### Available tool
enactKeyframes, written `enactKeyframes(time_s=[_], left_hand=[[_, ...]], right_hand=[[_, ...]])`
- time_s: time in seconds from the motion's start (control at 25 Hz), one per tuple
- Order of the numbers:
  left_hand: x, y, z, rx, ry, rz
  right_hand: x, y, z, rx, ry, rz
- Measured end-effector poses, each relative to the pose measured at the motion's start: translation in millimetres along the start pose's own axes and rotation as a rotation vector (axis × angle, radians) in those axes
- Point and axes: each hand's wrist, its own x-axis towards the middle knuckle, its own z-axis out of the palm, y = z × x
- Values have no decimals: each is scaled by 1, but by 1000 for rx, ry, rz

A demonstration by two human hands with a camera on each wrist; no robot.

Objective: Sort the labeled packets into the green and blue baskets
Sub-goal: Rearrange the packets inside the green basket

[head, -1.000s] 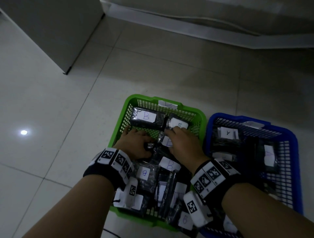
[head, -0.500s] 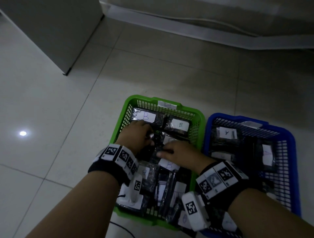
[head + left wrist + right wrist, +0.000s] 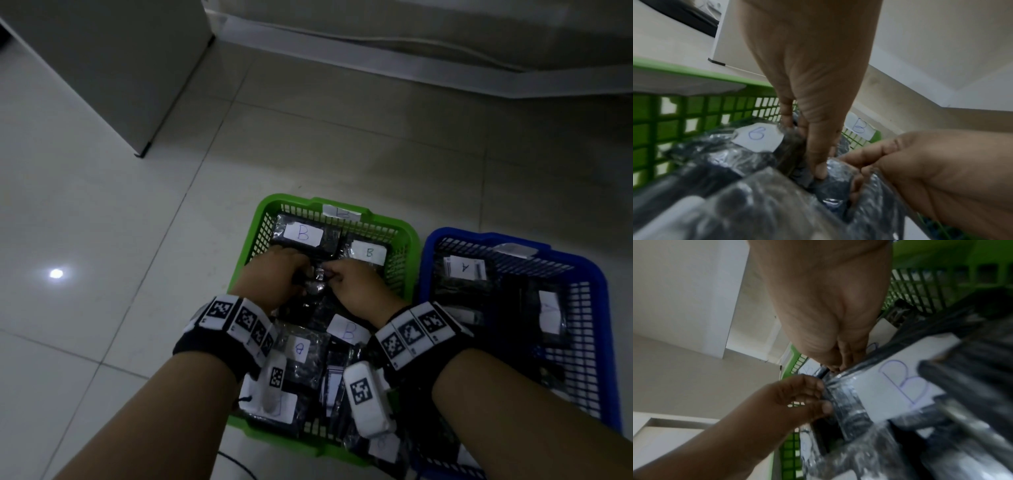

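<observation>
The green basket point(image 3: 409, 236) holds several dark packets in clear wrap with white "B" labels point(image 3: 303, 234). The blue basket point(image 3: 597, 274) to its right holds packets labelled "A" point(image 3: 464, 268). Both hands are inside the green basket, at its middle. My left hand point(image 3: 305, 274) and right hand point(image 3: 334, 275) meet fingertip to fingertip on one shiny wrapped packet point(image 3: 317, 286). In the left wrist view the left thumb point(image 3: 819, 170) presses on this packet point(image 3: 830, 185) while the right hand point(image 3: 857, 164) pinches its wrap. The packet's label is hidden.
A "B" tag point(image 3: 340, 213) hangs on the green basket's far rim. A grey cabinet point(image 3: 113, 68) stands at the back left and a white baseboard point(image 3: 411, 51) runs along the back. Pale tiled floor point(image 3: 102, 257) surrounds the baskets.
My right hand moved a little away from me and its fingers now meet the left hand's on one packet. The left hand stayed near the basket's middle.
</observation>
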Motion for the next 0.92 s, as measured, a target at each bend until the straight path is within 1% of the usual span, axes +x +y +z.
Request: enactKeyframes(time_s=[0.04,0.08,0.16,0.24,0.28,0.32,0.4,0.44,0.48,0.52,0.6,0.64,0.68,0.72,0.8,0.92], left_hand=[[1,1,1,10,-17,6],[0,2,1,23,-6,-6],[-3,4,4,64,81,-49],[-5,8,7,82,181,-82],[-5,9,9,59,212,-106],[-4,10,9,27,222,-141],[-1,8,10,-5,202,-198],[0,7,10,-7,188,-206],[2,5,10,-19,176,-200],[3,3,11,-45,170,-189],[3,0,10,-108,180,-154],[2,-2,9,-129,184,-132],[-1,-5,8,-141,172,-108],[-4,-7,6,-145,138,-88],[-13,-12,3,-152,58,-64],[-26,-13,1,-101,35,-72]], right_hand=[[2,0,0,2,-5,-7],[3,0,1,-5,-25,-7],[8,1,3,-79,-124,2],[10,-1,5,-156,-242,58],[9,-3,5,-163,-253,61],[9,-3,3,-112,-220,63],[4,-7,-6,27,-58,117],[-1,-9,-11,46,9,139],[-7,-9,-15,15,13,140],[-14,-8,-18,-55,-64,130],[-27,-4,-16,-269,-283,112],[-32,-1,-12,-332,-334,102],[-34,2,-10,-326,-327,103],[-35,4,-10,-258,-281,117],[-31,2,-18,-67,-149,161],[-22,1,-33,38,29,192]])
